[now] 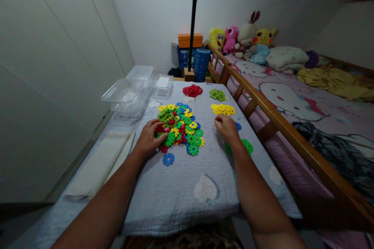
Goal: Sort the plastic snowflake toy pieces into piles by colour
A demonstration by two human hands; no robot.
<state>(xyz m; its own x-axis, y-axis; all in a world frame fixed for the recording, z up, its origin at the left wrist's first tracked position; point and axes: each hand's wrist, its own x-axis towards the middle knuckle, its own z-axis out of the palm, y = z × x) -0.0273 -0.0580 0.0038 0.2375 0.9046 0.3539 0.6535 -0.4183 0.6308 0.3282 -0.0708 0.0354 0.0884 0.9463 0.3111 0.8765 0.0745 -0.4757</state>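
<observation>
My left hand rests on the left edge of a mixed pile of plastic snowflake discs in yellow, green, blue and red. Its fingers are apart, with thumb and fingertips touching red and green pieces. Just in front of the pile lies a single blue disc. On the right, my right hand hovers close to a heap of yellow discs, fingers pressed together; anything between them is too small to make out. Partly behind that wrist are green discs and a blue disc.
A red heap and a light green heap sit at the table's far end. Clear plastic containers stand at the left, with a folded cloth nearer me. A wooden bed rail runs along the right side.
</observation>
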